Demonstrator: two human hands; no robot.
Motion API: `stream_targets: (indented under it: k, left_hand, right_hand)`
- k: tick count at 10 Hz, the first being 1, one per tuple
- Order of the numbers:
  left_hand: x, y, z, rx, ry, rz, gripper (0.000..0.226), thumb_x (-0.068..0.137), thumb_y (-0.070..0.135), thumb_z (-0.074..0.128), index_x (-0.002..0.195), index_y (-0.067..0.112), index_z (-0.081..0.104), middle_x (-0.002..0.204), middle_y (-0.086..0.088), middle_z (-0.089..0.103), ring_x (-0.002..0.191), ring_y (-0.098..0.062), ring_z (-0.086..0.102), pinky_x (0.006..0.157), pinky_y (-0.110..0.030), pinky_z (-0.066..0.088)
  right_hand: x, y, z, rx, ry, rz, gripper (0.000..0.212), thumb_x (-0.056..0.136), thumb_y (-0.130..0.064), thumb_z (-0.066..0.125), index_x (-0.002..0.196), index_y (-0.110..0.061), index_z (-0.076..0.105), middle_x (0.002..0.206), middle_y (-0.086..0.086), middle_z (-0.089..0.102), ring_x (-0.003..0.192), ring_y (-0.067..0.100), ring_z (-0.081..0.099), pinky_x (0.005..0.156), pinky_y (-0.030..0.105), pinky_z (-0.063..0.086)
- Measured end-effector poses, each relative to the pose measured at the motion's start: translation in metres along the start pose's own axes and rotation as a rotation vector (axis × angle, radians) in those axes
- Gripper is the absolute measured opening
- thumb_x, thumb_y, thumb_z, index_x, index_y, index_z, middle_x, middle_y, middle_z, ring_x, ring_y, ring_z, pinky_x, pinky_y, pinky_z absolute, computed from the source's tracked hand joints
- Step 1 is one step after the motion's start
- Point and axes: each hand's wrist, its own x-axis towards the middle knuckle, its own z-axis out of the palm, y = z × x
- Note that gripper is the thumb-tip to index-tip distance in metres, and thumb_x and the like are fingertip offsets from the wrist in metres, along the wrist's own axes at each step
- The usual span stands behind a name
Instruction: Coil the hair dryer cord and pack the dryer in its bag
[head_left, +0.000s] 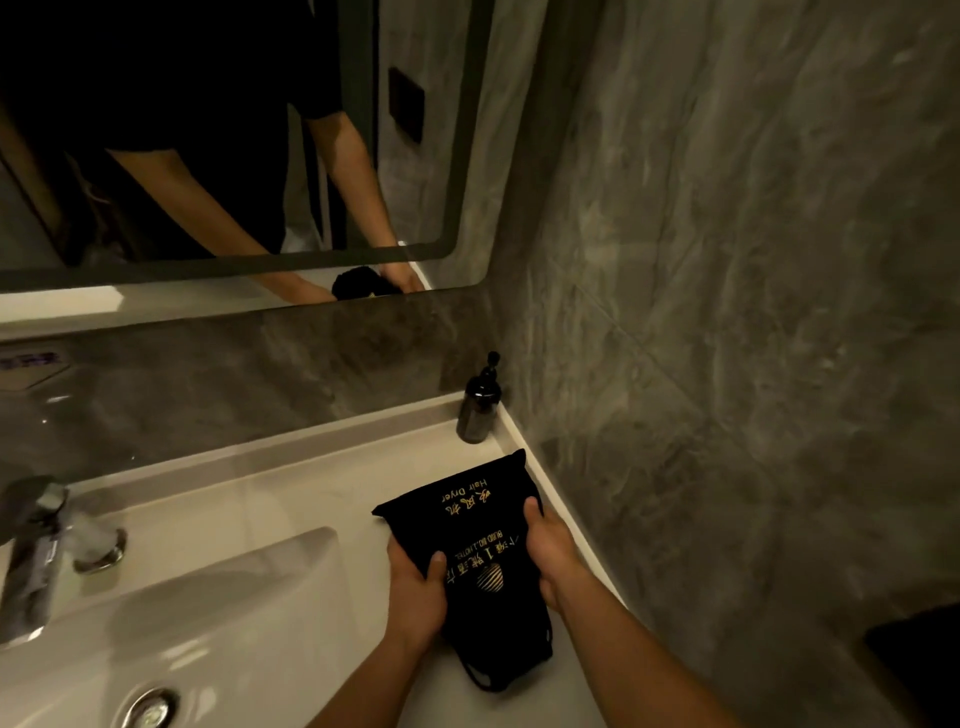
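I have the black bag (470, 540) lying on the white counter (291, 499), between the sink basin (208, 597) and the grey wall (727, 364), with the dark pump bottle (478, 408) standing in the corner just beyond the bag's far end. My left hand (415, 592) clasps the bag's basin-side edge, thumb laid over the gold print, and my right hand (553, 551) clasps its wall-side edge, fingers curled onto the fabric. I cannot see the dryer or its cord; the bag looks filled out, so I judge both are inside, but that is a guess. The drawstring loops (488, 675) trail from the bag's near end, which appears to be the mouth, and I cannot tell whether it is cinched. If I lift by the sides, the weight could slide out of that end. A push away from me could knock the bottle over, and a nudge toward the basin could drop the bag in.
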Motion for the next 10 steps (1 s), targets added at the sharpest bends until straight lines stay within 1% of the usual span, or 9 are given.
stream_targets:
  k: [1, 2, 4, 5, 6, 7, 8, 9, 10]
  left_hand:
    - [0.013, -0.004, 0.009, 0.051, 0.075, -0.051, 0.069, 0.089, 0.000, 0.062, 0.149, 0.010, 0.030, 0.143, -0.014, 0.048, 0.134, -0.030, 0.046, 0.115, -0.050, 0.035]
    - [0.023, -0.008, 0.019, 0.108, 0.133, -0.125, 0.068, 0.083, -0.002, 0.067, 0.144, 0.003, 0.036, 0.129, -0.023, 0.056, 0.123, -0.039, 0.053, 0.108, -0.049, 0.043]
    - [0.025, 0.005, 0.030, 0.266, 0.149, -0.195, 0.077, 0.085, 0.011, 0.071, 0.149, 0.006, 0.029, 0.127, -0.033, 0.047, 0.116, -0.050, 0.051, 0.104, -0.047, 0.041]
    - [0.023, 0.010, 0.032, 0.329, 0.157, -0.200, 0.076, 0.084, 0.012, 0.071, 0.148, 0.006, 0.029, 0.126, -0.033, 0.047, 0.117, -0.049, 0.049, 0.104, -0.046, 0.039]
    - [0.018, 0.013, 0.031, 0.496, 0.150, -0.217, 0.068, 0.085, 0.023, 0.070, 0.143, 0.009, 0.037, 0.129, -0.026, 0.049, 0.118, -0.047, 0.048, 0.099, -0.049, 0.041]
    - [0.009, 0.015, 0.025, 0.646, 0.185, -0.180, 0.067, 0.082, 0.036, 0.069, 0.141, 0.015, 0.042, 0.131, -0.017, 0.049, 0.120, -0.040, 0.047, 0.099, -0.051, 0.040]
    - [-0.002, 0.007, 0.019, 0.653, 0.178, -0.061, 0.085, 0.082, 0.040, 0.068, 0.152, 0.016, 0.026, 0.152, -0.016, 0.036, 0.138, -0.037, 0.035, 0.109, -0.056, 0.032]
    - [-0.012, 0.009, 0.011, 0.664, 0.159, 0.022, 0.091, 0.086, 0.052, 0.060, 0.157, 0.020, 0.012, 0.165, -0.011, 0.014, 0.151, -0.030, 0.016, 0.116, -0.055, 0.021]
    - [-0.022, -0.004, -0.009, 0.729, 0.140, 0.136, 0.084, 0.091, 0.057, 0.049, 0.157, 0.025, 0.009, 0.167, -0.005, 0.012, 0.153, -0.025, 0.011, 0.118, -0.053, 0.017]
  right_hand:
    - [0.016, 0.003, 0.003, -0.015, 0.013, 0.010, 0.036, 0.104, -0.035, 0.047, 0.131, -0.017, 0.063, 0.116, 0.012, 0.073, 0.104, 0.029, 0.071, 0.096, 0.049, 0.056]
    - [0.027, 0.004, 0.003, -0.042, 0.013, 0.034, 0.041, 0.103, -0.039, 0.048, 0.133, -0.016, 0.062, 0.117, 0.011, 0.074, 0.104, 0.029, 0.071, 0.095, 0.049, 0.057]
    - [0.037, -0.001, -0.007, -0.044, -0.012, 0.110, 0.034, 0.103, -0.033, 0.050, 0.123, -0.011, 0.066, 0.101, 0.012, 0.077, 0.090, 0.028, 0.074, 0.067, 0.031, 0.058]
    - [0.037, 0.001, -0.011, -0.072, -0.023, 0.115, 0.038, 0.100, -0.037, 0.053, 0.120, -0.010, 0.069, 0.099, 0.013, 0.079, 0.090, 0.029, 0.076, 0.068, 0.033, 0.059]
    - [0.032, 0.000, -0.008, -0.211, 0.015, 0.052, 0.051, 0.095, -0.047, 0.049, 0.126, -0.009, 0.066, 0.107, 0.012, 0.077, 0.097, 0.028, 0.073, 0.083, 0.038, 0.059]
    - [0.022, -0.004, -0.007, -0.432, 0.085, 0.013, 0.070, 0.091, -0.057, 0.040, 0.128, -0.002, 0.063, 0.121, 0.018, 0.070, 0.111, 0.035, 0.065, 0.101, 0.044, 0.050]
    - [0.008, -0.001, -0.010, -0.578, 0.117, -0.003, 0.066, 0.100, -0.050, 0.037, 0.130, 0.004, 0.060, 0.133, 0.025, 0.063, 0.123, 0.039, 0.058, 0.103, 0.038, 0.044]
    - [-0.013, 0.002, -0.017, -0.677, 0.182, -0.045, 0.065, 0.100, -0.050, 0.034, 0.126, 0.001, 0.064, 0.130, 0.025, 0.066, 0.120, 0.039, 0.061, 0.099, 0.038, 0.048]
    - [-0.040, 0.016, -0.030, -0.711, 0.247, -0.125, 0.059, 0.099, -0.051, 0.035, 0.124, -0.004, 0.061, 0.125, 0.018, 0.067, 0.116, 0.036, 0.062, 0.084, 0.035, 0.044]
